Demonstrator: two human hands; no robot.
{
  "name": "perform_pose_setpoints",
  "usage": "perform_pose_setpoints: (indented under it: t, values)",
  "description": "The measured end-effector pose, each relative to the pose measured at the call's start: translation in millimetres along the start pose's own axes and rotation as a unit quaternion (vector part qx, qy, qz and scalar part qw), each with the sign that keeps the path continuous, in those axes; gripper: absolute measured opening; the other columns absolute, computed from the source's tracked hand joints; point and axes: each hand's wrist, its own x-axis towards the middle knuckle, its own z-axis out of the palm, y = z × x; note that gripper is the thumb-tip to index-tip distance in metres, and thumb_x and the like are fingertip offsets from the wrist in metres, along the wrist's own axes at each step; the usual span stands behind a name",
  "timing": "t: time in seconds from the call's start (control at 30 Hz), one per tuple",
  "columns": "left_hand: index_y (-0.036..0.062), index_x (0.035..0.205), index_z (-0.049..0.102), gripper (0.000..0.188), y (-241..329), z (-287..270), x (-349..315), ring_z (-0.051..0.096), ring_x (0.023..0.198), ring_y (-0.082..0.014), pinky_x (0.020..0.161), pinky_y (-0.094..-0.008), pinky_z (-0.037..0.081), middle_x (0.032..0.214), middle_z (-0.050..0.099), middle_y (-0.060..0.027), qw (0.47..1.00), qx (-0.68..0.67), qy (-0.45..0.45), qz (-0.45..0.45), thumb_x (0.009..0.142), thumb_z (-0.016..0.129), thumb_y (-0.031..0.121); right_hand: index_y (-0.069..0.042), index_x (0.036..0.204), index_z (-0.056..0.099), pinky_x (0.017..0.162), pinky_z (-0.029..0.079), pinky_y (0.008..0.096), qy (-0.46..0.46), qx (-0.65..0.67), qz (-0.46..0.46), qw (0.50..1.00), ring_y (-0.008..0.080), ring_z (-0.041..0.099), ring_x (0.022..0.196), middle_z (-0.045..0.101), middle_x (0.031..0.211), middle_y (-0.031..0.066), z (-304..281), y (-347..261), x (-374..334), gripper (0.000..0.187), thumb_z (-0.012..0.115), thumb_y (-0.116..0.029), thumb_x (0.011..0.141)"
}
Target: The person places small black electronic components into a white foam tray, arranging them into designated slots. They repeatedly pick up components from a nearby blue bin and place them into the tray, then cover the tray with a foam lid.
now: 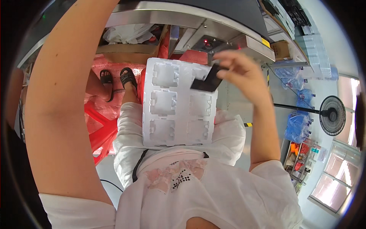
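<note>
My right hand pinches a flat black L-shaped piece between thumb and fingers. It holds the piece above the upper right part of a white moulded foam tray, and the piece covers some of that pocket. Across my lap lies the tray, with several square notched pockets; those in plain sight show bare white. Whether the black piece touches the tray I cannot tell. My left arm reaches up past the top edge of the picture, so its hand is out of sight.
Ahead runs a dark worktop with a metal edge, with a red-lit switch panel below. Under it sits a cardboard box holding plastic bags. Red sheeting and sandalled feet are at left. A black fan and blue bottles stand right.
</note>
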Motion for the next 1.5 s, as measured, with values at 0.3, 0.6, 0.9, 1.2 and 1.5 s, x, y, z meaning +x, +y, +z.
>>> perform_pose_setpoints:
  t: [0.3,0.6,0.9,1.2,1.5]
  values:
    - [0.0018,0.092,0.064,0.017,51.0,-102.2,-39.7,0.061,0.090,-0.0325,0.077,-0.0386,0.048,0.093,0.064,-0.0185,0.940,-0.336,-0.020,-0.057,0.077,0.058,0.007,-0.005,0.100,0.067,0.063,0.044,0.0277,0.049,0.013,0.105,0.993,0.0120,0.054,0.066,0.060,0.075,0.0013,15.0,178.2,8.7,0.021,0.061,-0.003,0.080]
    - [0.0030,0.098,0.065,0.019,114.4,-53.8,-157.1,0.056,0.078,-0.0091,0.071,-0.0243,0.045,0.088,0.064,-0.0017,0.740,-0.624,-0.175,-0.179,0.083,0.065,0.016,-0.009,0.097,0.070,0.074,0.047,0.0346,0.167,-0.177,-0.019,0.970,0.0278,0.058,0.082,0.054,0.088,0.0134,34.0,195.2,11.2,0.020,0.060,-0.004,0.081]
    - [0.0024,0.092,0.066,0.016,144.9,69.5,-210.9,0.051,0.067,-0.0082,0.060,-0.0233,0.042,0.072,0.056,0.0002,0.695,-0.645,-0.206,-0.242,0.079,0.068,0.012,-0.013,0.101,0.070,0.081,0.044,0.0380,0.149,-0.332,-0.026,0.931,0.0294,0.055,0.089,0.053,0.091,0.0123,34.0,196.6,11.4,0.025,0.061,-0.006,0.079]
    - [0.0036,0.094,0.067,0.015,158.1,96.2,-211.4,0.052,0.063,-0.0060,0.056,-0.0211,0.042,0.075,0.061,0.0008,0.636,-0.681,-0.204,-0.301,0.081,0.068,0.011,-0.006,0.101,0.065,0.082,0.043,0.0396,0.149,-0.241,-0.036,0.958,0.0308,0.053,0.091,0.055,0.092,0.0121,39.0,187.9,7.8,0.031,0.068,-0.004,0.071]
    - [0.0051,0.100,0.068,0.019,158.9,134.3,-230.7,0.058,0.070,-0.0118,0.064,-0.0234,0.045,0.081,0.065,-0.0022,0.722,-0.634,-0.150,-0.231,0.082,0.066,0.012,-0.005,0.098,0.068,0.084,0.046,0.0349,0.031,-0.137,0.060,0.988,0.0277,0.058,0.094,0.059,0.102,0.0147,8.9,194.7,26.6,0.025,0.066,-0.002,0.073]
